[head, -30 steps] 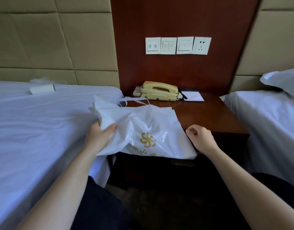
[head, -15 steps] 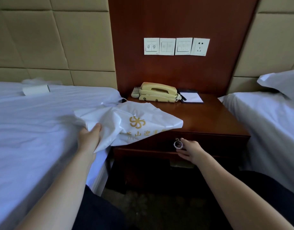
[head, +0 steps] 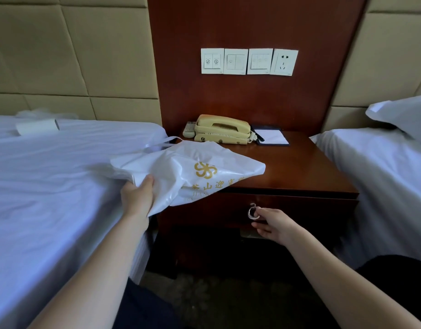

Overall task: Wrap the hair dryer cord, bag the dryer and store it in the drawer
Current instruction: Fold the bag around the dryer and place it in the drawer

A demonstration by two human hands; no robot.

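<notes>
A white plastic bag with a gold logo lies half on the dark wooden nightstand and half over the left bed's edge. Its contents are hidden; the hair dryer itself is not visible. My left hand grips the bag's near left edge. My right hand is at the front of the drawer, with thumb and finger pinched on its metal ring handle. The drawer looks closed.
A beige telephone, a remote and a notepad sit at the back of the nightstand. White beds flank it, the left bed and the right bed with a pillow. Wall switches and a socket are above.
My left hand pulled the bag left, off the drawer front and partly onto the bed. My right hand dropped from the nightstand's edge to the drawer's ring handle and now pinches it.
</notes>
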